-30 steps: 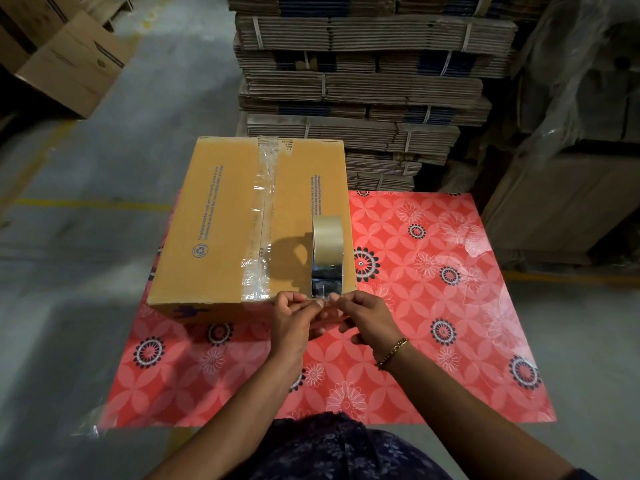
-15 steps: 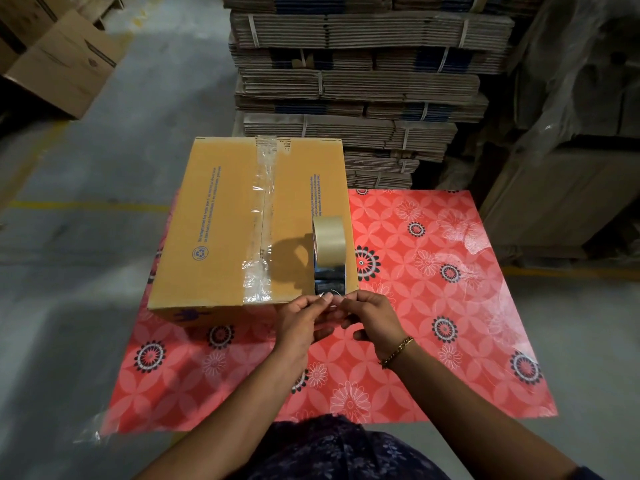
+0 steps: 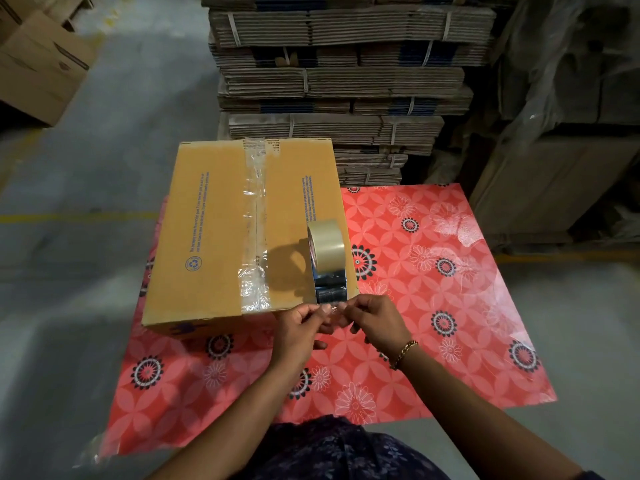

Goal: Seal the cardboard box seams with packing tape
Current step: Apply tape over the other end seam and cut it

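Fingers (image 3: 309,308) of left hand (image 3: 298,327) pinched shut on loose tape end (image 3: 329,308), just off the near right corner of cardboard box (image 3: 214,237). Fingers of right hand (image 3: 377,320) pinched on the same clear strip from the other side. Left to right: closed box on red floral mat (image 3: 433,306) on the floor, flaps shut, contents hidden; centre seam covered by wrinkled clear tape (image 3: 255,237); tape roll (image 3: 327,258) standing on edge on the box top near its right edge, strip running down to both hands. Behind, bundled flat cartons (image 3: 346,81) stacked high.
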The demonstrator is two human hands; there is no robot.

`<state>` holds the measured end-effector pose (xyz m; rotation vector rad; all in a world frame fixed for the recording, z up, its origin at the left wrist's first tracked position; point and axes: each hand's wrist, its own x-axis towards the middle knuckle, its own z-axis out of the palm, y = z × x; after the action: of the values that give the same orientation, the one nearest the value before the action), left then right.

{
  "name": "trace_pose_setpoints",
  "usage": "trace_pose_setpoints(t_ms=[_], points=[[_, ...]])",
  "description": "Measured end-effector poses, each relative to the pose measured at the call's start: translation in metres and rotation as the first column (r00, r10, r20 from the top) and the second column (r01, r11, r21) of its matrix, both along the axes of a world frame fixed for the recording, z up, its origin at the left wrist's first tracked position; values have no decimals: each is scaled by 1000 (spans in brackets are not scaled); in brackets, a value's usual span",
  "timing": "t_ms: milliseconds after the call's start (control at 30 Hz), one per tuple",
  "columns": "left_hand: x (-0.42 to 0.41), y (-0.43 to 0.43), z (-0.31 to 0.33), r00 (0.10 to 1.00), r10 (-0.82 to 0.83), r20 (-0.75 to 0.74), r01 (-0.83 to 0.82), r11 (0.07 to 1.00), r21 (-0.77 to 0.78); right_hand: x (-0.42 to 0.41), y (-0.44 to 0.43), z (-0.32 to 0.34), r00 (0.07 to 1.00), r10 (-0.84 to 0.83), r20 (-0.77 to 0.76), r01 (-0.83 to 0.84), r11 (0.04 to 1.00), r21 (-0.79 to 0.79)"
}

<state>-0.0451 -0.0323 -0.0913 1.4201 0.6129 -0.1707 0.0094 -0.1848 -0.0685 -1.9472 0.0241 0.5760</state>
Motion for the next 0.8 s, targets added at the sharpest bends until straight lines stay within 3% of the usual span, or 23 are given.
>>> trace_pose_setpoints(t_ms=[100,233,367,533,633,700,800], points=[[2,2,-1,999,-30,11,29,994,108,0,4,-8,994,4,109,7,994,-105],[8,4,-1,998,-58,17,52,965,256,0,6,-14,990,-37,136,62,980,-190],[6,7,-6,999,-18,-46,27,978,208,-3,5,-15,990,-93,103,111,975,-190],[2,11,-9,997,-29,-67,41,980,194,-3,9,-9,967,-203,-151,204,979,-12],[-1,19,-11,995,-93,-39,98,983,154,-3,2,-6,940,-177,-291,213,972,99],[-5,28,-16,992,-126,-32,130,975,178,-4,-5,-6,951,-187,-245,209,976,67],[-14,44,-29,978,-208,-22,205,929,310,-2,-9,1,978,-186,94,197,973,-119]])
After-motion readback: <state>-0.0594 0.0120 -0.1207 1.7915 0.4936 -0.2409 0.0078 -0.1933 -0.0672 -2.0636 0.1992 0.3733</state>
